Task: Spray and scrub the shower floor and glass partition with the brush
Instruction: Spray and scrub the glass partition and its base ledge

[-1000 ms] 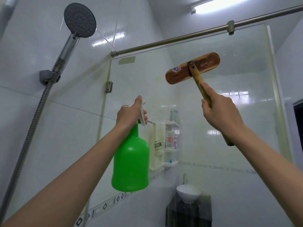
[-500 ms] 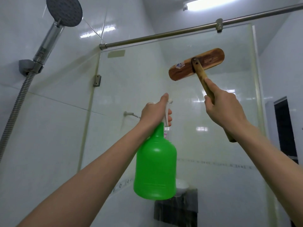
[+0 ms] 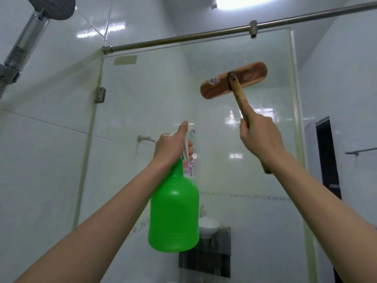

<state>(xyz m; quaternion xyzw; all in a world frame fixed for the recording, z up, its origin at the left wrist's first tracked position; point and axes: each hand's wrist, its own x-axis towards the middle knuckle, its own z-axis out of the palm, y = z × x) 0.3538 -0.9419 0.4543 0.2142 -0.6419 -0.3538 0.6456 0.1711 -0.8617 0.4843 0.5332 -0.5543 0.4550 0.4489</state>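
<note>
Scrubbing underway: right hand (image 3: 259, 137) grips wooden brush (image 3: 234, 80) at clear glass partition (image 3: 163, 94), left hand (image 3: 169, 148) grips green spray bottle (image 3: 174, 211); floor unseen.

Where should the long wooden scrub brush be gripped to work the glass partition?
Probably mid-handle, from below, as the right hand grips it: the wooden scrub brush has its wide head against the glass partition, the shaft slanting down toward the person.

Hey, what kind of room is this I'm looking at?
Most likely a home bathroom, seen from inside the shower area. A round grey shower head is mounted on the glossy white tiled wall, a clear glass partition stands ahead under a metal rail, and a small white basin shows through the glass.
</note>
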